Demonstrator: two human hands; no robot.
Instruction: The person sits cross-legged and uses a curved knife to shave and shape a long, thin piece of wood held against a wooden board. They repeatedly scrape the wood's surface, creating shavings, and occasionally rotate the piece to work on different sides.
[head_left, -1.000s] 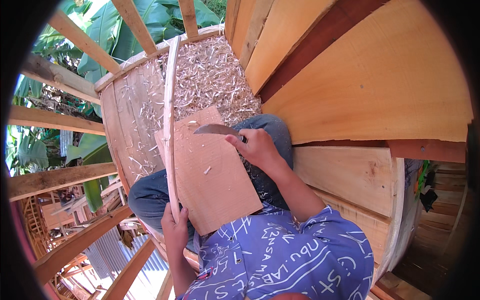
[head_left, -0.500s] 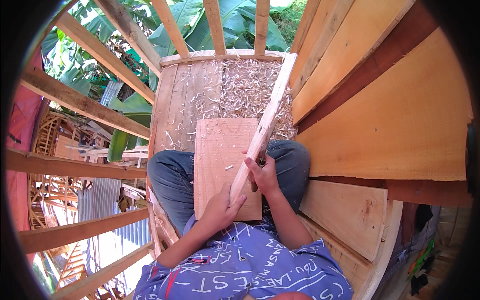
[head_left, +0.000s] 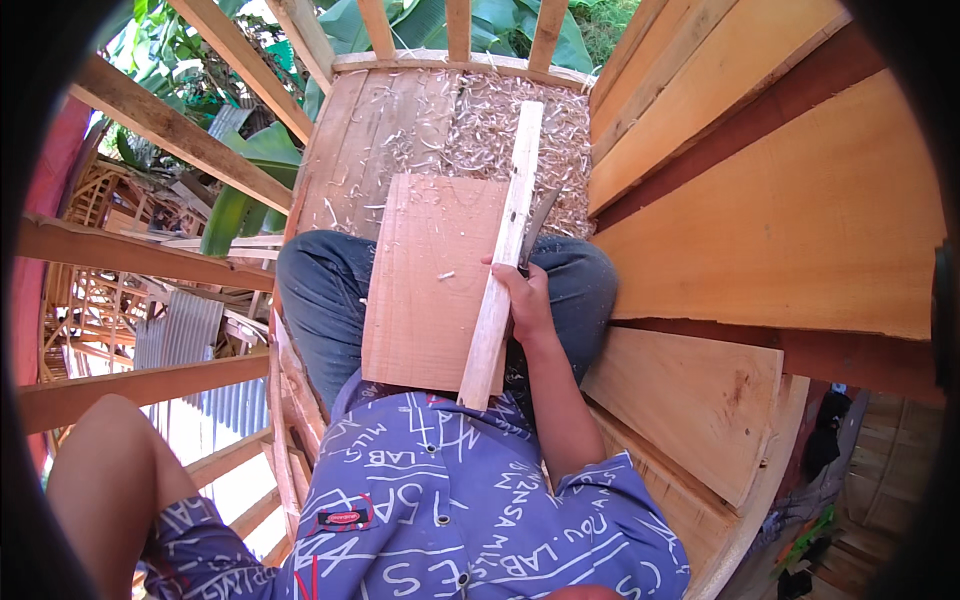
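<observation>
My right hand is closed around a long pale wooden stick, with the thumb across it. A knife with a curved dark blade is in that same grip, beside the stick's right edge; its handle is mostly hidden by the fingers. The stick slants from near my shirt up over the right side of a flat rectangular board resting on my lap. One small shaving lies on that board. My left elbow is bent out at the lower left, and the left hand is out of the picture.
Curly wood shavings cover much of the plank floor ahead of my crossed legs. Wooden slats rail the left and far sides, with leaves beyond. Large wooden panels rise on the right, near a smaller board.
My left hand has let go of the stick's lower end and swung back left, out of view. The stick now stands more upright, held by my right hand alone. The view has tilted.
</observation>
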